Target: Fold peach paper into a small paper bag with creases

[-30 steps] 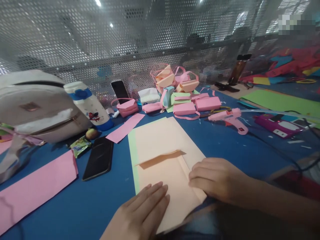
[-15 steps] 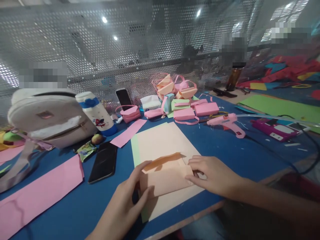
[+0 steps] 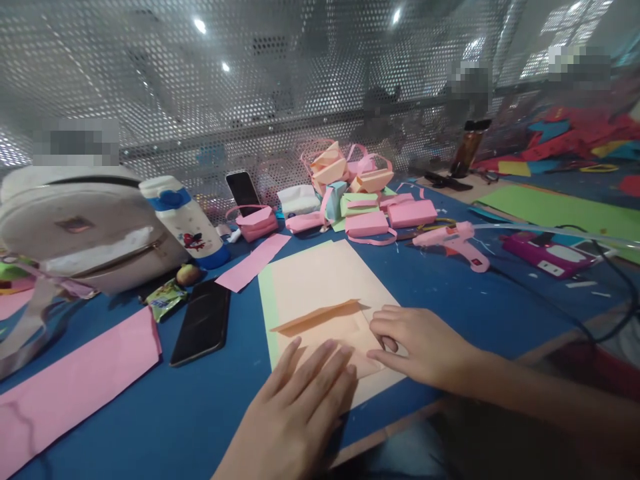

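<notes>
A folded peach paper piece lies on top of a stack of paper sheets, peach over pale green. Its far flap stands slightly raised. My left hand rests flat across the near part of the folded paper, fingers stretched out and covering much of it. At the right end of the fold, my right hand has its fingers curled, with thumb and fingertips closed on the paper's edge.
Beyond the sheets stand several small paper bags. A pink glue gun lies to the right, near a purple power strip. Leftward are a phone, pink paper, a water bottle and a backpack.
My left hand has gone from gripping the left end of the folded paper to lying flat over its front. The right hand stays at the right end. The view has shifted slightly.
</notes>
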Action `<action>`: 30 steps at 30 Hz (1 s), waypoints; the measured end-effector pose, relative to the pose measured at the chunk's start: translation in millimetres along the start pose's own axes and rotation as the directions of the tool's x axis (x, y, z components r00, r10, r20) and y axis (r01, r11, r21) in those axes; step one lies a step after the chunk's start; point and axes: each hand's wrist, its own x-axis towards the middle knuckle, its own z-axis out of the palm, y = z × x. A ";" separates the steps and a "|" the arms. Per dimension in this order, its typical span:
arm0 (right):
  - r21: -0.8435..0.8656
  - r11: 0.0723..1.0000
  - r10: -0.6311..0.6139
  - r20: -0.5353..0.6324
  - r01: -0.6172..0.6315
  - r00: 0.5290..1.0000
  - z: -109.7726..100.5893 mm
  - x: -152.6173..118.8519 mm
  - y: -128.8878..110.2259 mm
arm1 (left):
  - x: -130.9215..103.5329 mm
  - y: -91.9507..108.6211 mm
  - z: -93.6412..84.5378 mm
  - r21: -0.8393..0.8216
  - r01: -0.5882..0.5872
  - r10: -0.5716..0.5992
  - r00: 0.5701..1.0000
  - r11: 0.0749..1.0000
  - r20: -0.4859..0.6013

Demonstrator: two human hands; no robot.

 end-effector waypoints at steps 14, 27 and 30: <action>-0.038 0.999 -0.025 -0.128 0.020 0.991 12.9 -9.4 -5.4 | -5.6 -1.2 -2.3 -0.004 -0.108 0.107 0.977 0.994 0.183; -0.085 0.994 -0.084 -0.132 0.073 0.988 16.0 -8.3 -3.6 | -30.4 -8.3 -21.6 0.148 -0.122 0.106 0.988 0.981 0.109; -0.149 0.984 -0.118 -0.141 0.097 0.983 14.5 -7.7 -6.0 | -39.7 -7.7 -26.5 0.180 -0.115 0.096 0.989 0.977 0.108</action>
